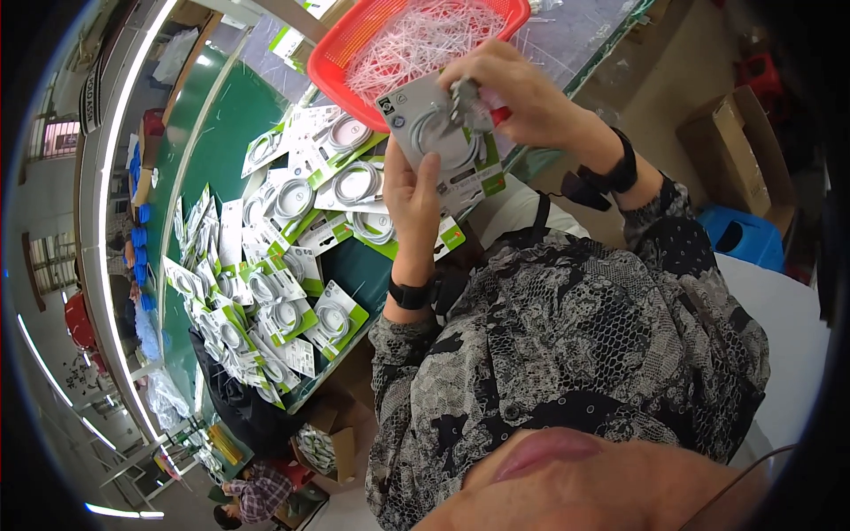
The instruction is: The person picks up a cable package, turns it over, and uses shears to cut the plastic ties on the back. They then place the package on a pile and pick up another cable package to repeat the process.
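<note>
green worktop: we find the left hand pinching a cable card, the right hand clasping a blurred grey-and-red item; we advise steadying the card.

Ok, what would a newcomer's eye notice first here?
The red basket heaped with thin white strips, at the top. Then the pile of carded, coiled cables across the green table, left of centre. Beside the basket, the left hand holds one such card, the right hand a blurred grey object.
</note>
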Demonstrator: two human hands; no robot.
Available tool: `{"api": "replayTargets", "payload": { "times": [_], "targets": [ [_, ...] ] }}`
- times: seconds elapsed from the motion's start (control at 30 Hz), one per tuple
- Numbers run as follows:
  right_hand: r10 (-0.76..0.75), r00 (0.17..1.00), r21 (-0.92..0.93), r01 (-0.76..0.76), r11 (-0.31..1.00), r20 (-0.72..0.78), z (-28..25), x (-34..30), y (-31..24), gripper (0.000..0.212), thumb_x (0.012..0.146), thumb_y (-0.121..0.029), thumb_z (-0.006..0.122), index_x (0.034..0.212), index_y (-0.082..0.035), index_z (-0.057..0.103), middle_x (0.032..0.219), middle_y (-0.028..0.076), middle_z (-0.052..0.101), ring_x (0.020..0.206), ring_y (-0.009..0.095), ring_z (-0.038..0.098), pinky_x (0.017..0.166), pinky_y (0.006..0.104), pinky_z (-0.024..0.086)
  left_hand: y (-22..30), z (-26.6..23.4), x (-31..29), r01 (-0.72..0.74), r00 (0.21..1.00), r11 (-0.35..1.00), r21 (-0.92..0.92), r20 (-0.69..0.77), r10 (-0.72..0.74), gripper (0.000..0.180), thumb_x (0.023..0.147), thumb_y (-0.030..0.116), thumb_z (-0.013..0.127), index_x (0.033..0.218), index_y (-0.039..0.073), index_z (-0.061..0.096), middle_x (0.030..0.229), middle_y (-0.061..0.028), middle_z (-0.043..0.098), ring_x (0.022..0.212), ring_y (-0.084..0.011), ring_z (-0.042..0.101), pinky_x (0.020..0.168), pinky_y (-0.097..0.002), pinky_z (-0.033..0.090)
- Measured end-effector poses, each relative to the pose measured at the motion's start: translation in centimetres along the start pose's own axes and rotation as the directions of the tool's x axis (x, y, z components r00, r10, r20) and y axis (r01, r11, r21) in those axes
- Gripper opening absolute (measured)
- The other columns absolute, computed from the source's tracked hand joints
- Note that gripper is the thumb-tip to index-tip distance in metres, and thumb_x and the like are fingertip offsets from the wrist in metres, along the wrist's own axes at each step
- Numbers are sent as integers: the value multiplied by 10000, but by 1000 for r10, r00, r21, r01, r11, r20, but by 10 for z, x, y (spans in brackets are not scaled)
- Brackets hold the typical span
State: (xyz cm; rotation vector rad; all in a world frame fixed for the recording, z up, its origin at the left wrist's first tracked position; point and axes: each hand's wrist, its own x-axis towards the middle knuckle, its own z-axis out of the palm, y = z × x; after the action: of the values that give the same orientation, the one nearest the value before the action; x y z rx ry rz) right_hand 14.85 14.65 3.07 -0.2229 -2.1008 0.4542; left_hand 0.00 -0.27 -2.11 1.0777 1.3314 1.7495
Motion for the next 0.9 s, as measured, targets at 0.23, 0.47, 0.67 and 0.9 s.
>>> {"api": "replayTargets", "payload": {
  "times": [0.23,0.47,0.67,0.9],
  "targets": [
    [-145,950,-23,158,987,277,-3,0,10,286,750,-32,603,1021,-120,577,923,45,576,915,251,545,865,386,403,9,-10,-4,11,997,987,163,80,-24,476,903,59,565,1354,-42,453,1245,-102,559,1116,-161,530,958,-290,420],
    [-102,990,-205,120,971,97,33,13,-5,333,700,-48,641,1021,-90,560,894,66,560,910,279,557,859,391,399,11,-35,-28,177,983,977,119,37,-182,472,920,66,576,1360,-35,435,1206,-86,577,1079,-157,559,939,-290,433],
    [100,995,-370,-96,924,-8,45,39,50,337,696,-79,683,1012,-68,569,922,87,571,874,263,579,795,402,426,34,-98,-109,225,974,966,124,-62,-219,434,909,96,593,1303,-37,471,1116,-52,592,980,-135,553,870,-263,435],
    [390,921,230,-379,897,-3,79,-2,19,396,838,-179,722,1171,-29,568,992,63,619,950,156,591,825,314,492,61,-188,-276,305,879,952,22,-390,-272,415,878,117,623,1250,-27,507,1117,-67,609,1000,-158,570,876,-292,449]
  ]
}}
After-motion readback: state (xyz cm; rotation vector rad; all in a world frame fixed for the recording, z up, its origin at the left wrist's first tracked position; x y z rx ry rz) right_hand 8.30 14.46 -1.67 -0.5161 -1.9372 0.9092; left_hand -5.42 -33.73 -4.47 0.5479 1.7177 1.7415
